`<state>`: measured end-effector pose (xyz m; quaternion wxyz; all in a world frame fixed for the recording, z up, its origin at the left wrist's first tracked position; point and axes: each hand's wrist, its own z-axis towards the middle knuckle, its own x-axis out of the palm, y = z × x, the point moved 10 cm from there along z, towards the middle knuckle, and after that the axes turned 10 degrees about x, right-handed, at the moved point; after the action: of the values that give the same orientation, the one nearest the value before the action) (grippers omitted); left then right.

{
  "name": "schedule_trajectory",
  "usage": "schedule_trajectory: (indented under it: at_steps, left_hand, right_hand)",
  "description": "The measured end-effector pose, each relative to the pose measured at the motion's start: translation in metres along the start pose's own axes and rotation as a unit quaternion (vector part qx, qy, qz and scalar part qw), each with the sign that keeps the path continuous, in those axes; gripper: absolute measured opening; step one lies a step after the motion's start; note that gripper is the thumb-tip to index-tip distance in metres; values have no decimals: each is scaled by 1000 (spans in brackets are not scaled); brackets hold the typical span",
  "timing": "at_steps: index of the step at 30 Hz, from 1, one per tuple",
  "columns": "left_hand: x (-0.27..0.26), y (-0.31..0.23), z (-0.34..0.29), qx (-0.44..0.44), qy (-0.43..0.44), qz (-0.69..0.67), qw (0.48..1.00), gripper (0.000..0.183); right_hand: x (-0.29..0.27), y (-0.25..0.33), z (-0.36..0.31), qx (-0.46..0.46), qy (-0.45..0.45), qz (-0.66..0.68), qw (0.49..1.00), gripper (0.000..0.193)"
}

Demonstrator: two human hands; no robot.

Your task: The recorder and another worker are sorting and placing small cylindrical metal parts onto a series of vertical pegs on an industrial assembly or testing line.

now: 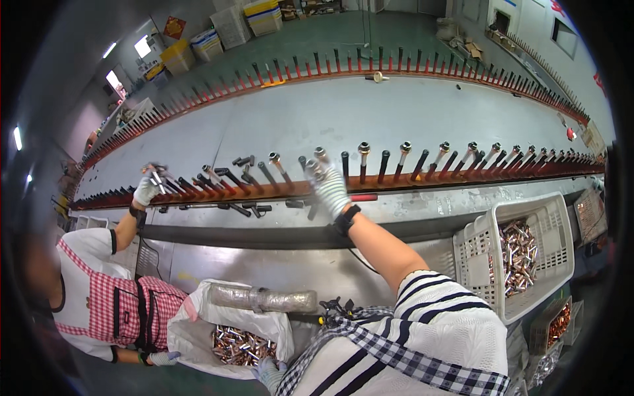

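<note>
My right hand [328,190], in a striped white glove, reaches over the near row of upright pegs [386,166]. Its fingers are blurred but look closed around small shiny metal tubes [316,169]; one sits at the top of a peg. Low in the picture, my left hand [269,376] is partly hidden by my apron. Its gloved fingers look spread at the rim of a white-lined container [288,336] holding a heap of copper and silver metal tubes [241,344]. Several pegs to the right carry silver-topped tubes [364,149].
At left, a person in a checked apron [92,297] raises a gloved hand [146,189] with metal tubes. A wrapped roll [264,299] lies across the container. A white crate [485,264] of tubes stands at right. Loose dark sleeves [246,210] lie along the rail.
</note>
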<state>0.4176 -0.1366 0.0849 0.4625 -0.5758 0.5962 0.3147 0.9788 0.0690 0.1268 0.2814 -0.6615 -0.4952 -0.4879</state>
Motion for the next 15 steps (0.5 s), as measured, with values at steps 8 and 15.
schedule_trajectory:
  at_steps: [8,15]
  left_hand:
    - [2,6,4,-9,9,0,1000,18]
    - [-12,-3,-8,-6,-95,-29,995,18]
  right_hand:
    - [173,16,-108,-409,211,-431,776,35]
    - [46,40,-116,-446,13,-249,859,35]
